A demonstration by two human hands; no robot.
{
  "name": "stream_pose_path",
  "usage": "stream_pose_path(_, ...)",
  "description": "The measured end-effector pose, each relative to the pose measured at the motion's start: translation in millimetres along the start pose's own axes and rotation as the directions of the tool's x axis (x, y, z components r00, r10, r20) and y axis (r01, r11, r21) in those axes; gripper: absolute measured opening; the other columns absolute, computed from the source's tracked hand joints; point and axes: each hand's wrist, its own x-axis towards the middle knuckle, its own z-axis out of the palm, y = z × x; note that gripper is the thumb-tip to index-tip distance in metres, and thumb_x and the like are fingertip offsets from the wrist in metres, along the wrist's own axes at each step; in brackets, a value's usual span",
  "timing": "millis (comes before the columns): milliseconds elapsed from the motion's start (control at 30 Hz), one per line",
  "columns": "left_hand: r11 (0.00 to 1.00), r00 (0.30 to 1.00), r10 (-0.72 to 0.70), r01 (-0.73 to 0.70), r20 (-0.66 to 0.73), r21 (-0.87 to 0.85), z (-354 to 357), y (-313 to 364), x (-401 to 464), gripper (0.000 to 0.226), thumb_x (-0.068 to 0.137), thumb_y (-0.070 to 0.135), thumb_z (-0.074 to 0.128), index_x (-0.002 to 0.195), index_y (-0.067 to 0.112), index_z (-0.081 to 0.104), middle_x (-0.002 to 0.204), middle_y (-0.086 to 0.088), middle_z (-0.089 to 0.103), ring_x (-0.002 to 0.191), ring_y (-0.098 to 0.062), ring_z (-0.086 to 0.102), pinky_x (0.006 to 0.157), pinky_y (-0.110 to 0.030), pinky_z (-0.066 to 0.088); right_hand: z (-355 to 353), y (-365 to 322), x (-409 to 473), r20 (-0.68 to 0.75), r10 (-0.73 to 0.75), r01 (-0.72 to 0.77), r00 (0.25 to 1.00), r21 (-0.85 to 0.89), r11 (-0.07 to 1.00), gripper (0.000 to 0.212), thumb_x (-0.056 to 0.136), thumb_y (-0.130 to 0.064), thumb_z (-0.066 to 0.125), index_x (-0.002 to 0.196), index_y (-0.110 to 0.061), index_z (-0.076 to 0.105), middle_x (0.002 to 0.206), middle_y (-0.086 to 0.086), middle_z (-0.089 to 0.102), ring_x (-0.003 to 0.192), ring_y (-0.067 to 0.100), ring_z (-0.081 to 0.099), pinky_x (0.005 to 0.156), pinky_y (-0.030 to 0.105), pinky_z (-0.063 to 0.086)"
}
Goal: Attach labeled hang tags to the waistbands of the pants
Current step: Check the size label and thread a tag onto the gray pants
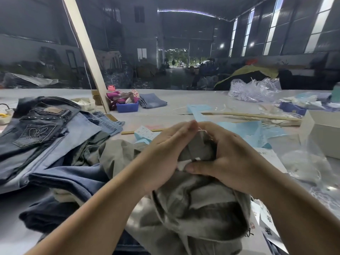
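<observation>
Nearest my view lay the grey pants (198,205), bunched on the surface (184,105) right below me, their top edge lifted between both hands. My left hand (165,153) pressed against the fabric with fingers fairly straight, the tips meeting the right hand at a thin white strand (201,129); whether those tips pinched it I could not tell. My right hand (226,155) had a closed grip on the raised fabric, thumb pinning a small white tag (183,164) against it.

I judged this pair to be mid-attachment: the tag was at the cloth, but I could not see it fastened.

To the left sat a pile of jeans (47,133), blue and dark denim; whether they carried tags I could not tell. Loose printed tags (266,227) lay at the right edge beside the grey pants, and pale blue paper (244,129) lay beyond my hands. Further off stood a blue bin (127,107), with clear plastic bags (255,89) far right.
</observation>
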Motion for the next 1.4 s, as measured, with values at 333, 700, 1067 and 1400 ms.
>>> stream_pose_path(333, 0.731, 0.827, -0.473, 0.561, -0.303, 0.389, -40, -39, 21, 0.019, 0.080, 0.030, 0.070, 0.088, 0.013, 0.074, 0.086, -0.005, 0.075, 0.090, -0.023, 0.069, 0.083, -0.035, 0.056, 7, 37, -27, -0.364, 0.100, 0.030, 0.926, 0.335, 0.942, 0.034, 0.064, -0.030, 0.077, 0.094, -0.044, 0.065, 0.086, -0.016, 0.072, 0.072, -0.001, 0.066, 0.061, 0.011, 0.048)
stream_pose_path(700, 0.767, 0.929, -0.364, 0.339, 0.067, -0.544, -39, -11, 8, 0.035, 0.070, 0.023, 0.062, 0.098, 0.005, 0.074, 0.098, -0.017, 0.068, 0.095, -0.030, 0.063, 0.102, -0.045, 0.045, 2, 46, -24, -0.230, 0.175, -0.004, 0.957, 0.595, 0.803, 0.038, 0.068, -0.016, 0.075, 0.105, -0.027, 0.073, 0.095, 0.006, 0.075, 0.088, 0.027, 0.072, 0.072, 0.038, 0.057)
stream_pose_path(1067, 0.908, 0.991, 0.087, -0.035, -0.106, 0.417, -71, 33, -13, 0.045, 0.058, 0.020, 0.087, 0.100, 0.030, 0.074, 0.092, 0.013, 0.075, 0.078, 0.001, 0.070, 0.066, -0.010, 0.052, 27, 22, 21, -0.351, 0.129, -0.003, 0.928, 0.337, 0.941, 0.032, 0.067, -0.023, 0.074, 0.097, -0.033, 0.065, 0.089, -0.014, 0.072, 0.082, 0.007, 0.068, 0.071, 0.029, 0.055)
stream_pose_path(1400, 0.934, 0.766, -0.128, 0.306, -0.630, 0.182, -64, -49, -3, 0.016, 0.093, 0.019, 0.065, 0.078, 0.015, 0.071, 0.078, -0.009, 0.073, 0.076, -0.028, 0.066, 0.079, -0.046, 0.054, 69, 0, 26, -0.317, -0.335, 0.162, 0.887, -0.466, 0.870, 0.019, 0.070, -0.013, 0.077, 0.079, -0.014, 0.060, 0.082, 0.001, 0.056, 0.079, 0.021, 0.052, 0.068, 0.033, 0.048)
